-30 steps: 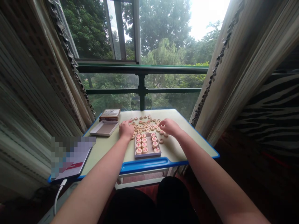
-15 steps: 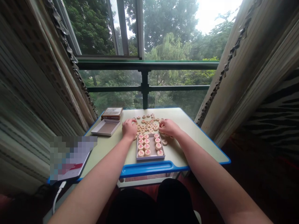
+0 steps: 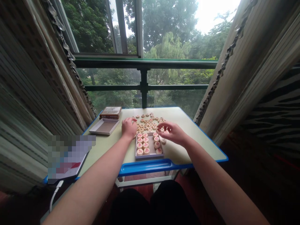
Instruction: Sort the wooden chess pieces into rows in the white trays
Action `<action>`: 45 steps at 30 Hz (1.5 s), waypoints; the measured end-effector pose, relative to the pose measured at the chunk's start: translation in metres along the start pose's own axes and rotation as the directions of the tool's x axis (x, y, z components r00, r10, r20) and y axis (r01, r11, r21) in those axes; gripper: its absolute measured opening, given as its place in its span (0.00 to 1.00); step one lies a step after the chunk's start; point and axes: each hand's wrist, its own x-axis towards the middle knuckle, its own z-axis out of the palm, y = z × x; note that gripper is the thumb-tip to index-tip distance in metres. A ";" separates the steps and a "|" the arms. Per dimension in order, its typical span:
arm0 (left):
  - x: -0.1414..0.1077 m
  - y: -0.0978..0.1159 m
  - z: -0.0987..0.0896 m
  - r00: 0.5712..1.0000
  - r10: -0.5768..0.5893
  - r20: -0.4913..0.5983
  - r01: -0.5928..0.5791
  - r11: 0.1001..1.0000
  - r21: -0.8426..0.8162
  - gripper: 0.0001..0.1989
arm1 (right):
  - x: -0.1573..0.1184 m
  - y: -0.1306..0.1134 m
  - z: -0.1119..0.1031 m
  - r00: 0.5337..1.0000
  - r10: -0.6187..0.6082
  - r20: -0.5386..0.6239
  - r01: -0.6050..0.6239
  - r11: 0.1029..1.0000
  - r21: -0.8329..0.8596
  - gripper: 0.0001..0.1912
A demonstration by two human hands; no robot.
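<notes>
A shallow box [image 3: 150, 156] on the table holds round wooden xiangqi pieces [image 3: 140, 152] with red characters. They stand in two columns at the left and one at the right, with a bare strip between. Above the box's right back corner is my right hand [image 3: 172, 132], its thumb and fingertips closed on what looks like a xiangqi piece, mostly hidden. My left hand [image 3: 128, 127] rests at the left side of the loose pieces [image 3: 145, 124], its index finger stretched over them and its other fingers partly hidden. A single piece [image 3: 163, 141] lies right of the box.
An open box lid or tray [image 3: 104, 127] lies at the left, before a flat brown box [image 3: 110, 112]. A blurred tablet-like device [image 3: 70, 159] with a white cable [image 3: 55, 193] is at the near left. A blue rim [image 3: 145, 167] edges the table; curtains [image 3: 225, 68] flank the window.
My right hand has risen from the loose pieces and come nearer the box, its fingers more arched. My left hand stays almost in place. The view has shifted slightly.
</notes>
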 end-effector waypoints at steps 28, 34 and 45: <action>0.000 0.001 -0.003 0.999 0.042 0.000 -0.042 0.999 0.021 0.11 | -0.047 -0.013 0.013 0.970 -0.221 0.106 0.213 0.974 0.083 0.05; 0.000 0.000 -0.002 0.998 0.055 0.011 -0.055 0.997 0.044 0.10 | -0.049 -0.010 0.013 0.972 -0.211 0.100 0.205 0.977 0.062 0.07; 0.001 -0.002 -0.001 0.998 0.067 0.013 -0.068 0.996 0.057 0.09 | -0.050 -0.011 0.012 0.974 -0.203 0.099 0.194 0.977 0.092 0.07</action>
